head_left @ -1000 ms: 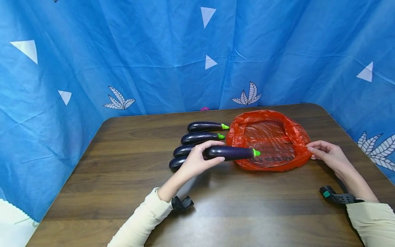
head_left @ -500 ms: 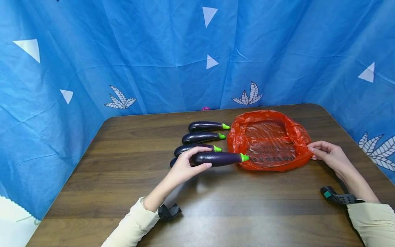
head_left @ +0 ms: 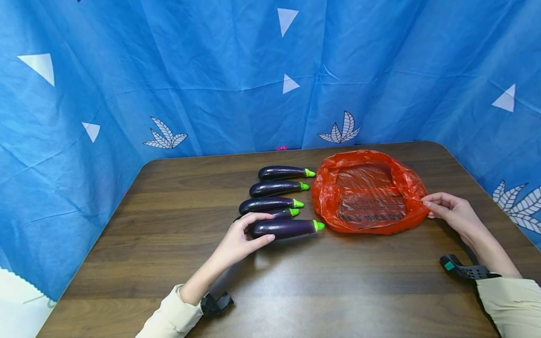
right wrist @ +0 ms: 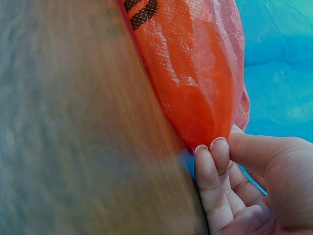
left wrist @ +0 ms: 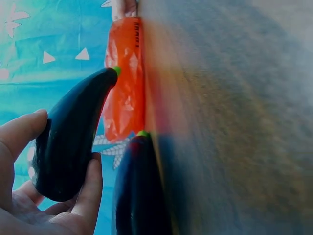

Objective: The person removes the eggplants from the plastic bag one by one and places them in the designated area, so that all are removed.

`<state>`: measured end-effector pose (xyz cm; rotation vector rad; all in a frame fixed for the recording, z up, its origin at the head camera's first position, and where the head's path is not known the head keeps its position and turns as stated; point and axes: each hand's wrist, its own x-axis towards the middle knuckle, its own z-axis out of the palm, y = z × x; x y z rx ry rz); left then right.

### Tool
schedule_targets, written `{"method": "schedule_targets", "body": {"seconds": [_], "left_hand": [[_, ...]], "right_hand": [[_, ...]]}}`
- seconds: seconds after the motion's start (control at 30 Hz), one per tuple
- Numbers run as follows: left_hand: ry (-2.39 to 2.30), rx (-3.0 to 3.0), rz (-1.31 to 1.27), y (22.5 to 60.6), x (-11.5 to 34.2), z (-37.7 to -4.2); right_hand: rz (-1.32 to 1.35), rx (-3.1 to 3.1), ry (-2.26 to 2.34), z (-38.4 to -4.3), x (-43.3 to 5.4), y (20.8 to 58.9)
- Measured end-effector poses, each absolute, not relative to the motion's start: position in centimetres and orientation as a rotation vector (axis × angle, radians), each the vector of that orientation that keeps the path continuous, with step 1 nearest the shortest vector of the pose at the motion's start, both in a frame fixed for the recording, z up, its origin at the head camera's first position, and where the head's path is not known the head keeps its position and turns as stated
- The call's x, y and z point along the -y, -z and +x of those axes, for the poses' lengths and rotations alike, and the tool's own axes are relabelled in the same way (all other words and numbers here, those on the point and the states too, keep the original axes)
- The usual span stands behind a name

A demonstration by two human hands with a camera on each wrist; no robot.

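Observation:
My left hand (head_left: 237,241) grips the rounded end of a dark purple eggplant (head_left: 291,228), thumb on the near side. Its green stem end points right, toward the bag. In the left wrist view this eggplant (left wrist: 68,137) is held off the table, apart from another eggplant (left wrist: 139,188) lying below. At the right, my right hand (head_left: 457,215) pinches the edge of a red plastic bag (head_left: 324,199) between thumb and fingers. The bag lies with its mouth spread wide and dark lettering inside. Close up, the right wrist view shows fingertips on the red film (right wrist: 195,83).
Several more eggplants lie in a row left of the bag, among them the farthest eggplant (head_left: 281,172), stems facing right. One is partly covered by my left hand. A blue patterned cloth (head_left: 236,75) hangs behind the wooden table (head_left: 169,225).
My left hand has moved left and toward me with the eggplant, away from over the bag's edge, uncovering more of the row. The right hand stays on the bag.

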<state>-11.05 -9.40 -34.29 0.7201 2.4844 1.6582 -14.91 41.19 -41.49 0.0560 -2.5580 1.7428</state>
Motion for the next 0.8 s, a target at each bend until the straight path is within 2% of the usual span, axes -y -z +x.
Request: {"method": "schedule_targets", "body": {"seconds": [0.4, 0.63, 0.8], "left_hand": [[-1.647, -2.481, 0.646, 35.2, 10.9, -10.7], [-1.642, -2.527, 0.632, 38.2, 12.7, -11.7], [-1.668, -2.51, 0.619, 38.8, 13.4, -11.9]], "right_hand": [[0.056, 2.572, -1.719, -14.9, -41.2, 41.5], [0.053, 2.551, -1.774, -15.0, -41.2, 41.4], [0.046, 2.555, -1.765, -15.0, -41.2, 41.3]]}}
